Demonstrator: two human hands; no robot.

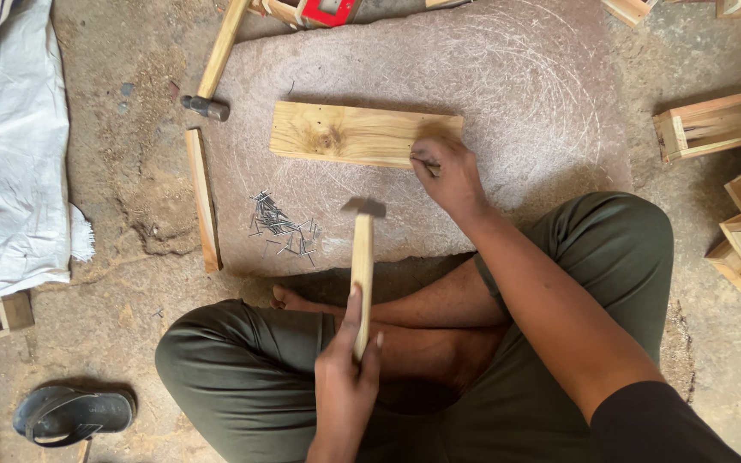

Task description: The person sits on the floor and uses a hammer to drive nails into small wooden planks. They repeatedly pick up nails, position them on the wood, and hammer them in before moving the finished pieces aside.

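Left hand (345, 377) grips wooden-handled hammer (362, 257); right hand (449, 176) pinches a nail upright on pale pine board (349, 133); nail undriven, loose nails (280, 225) remain.

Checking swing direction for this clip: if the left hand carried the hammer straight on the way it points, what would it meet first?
The left hand points the hammer up the picture, over bare stone slab. The first thing in that line looks like the wooden plank, left of where the right hand pinches a nail; height is unclear.
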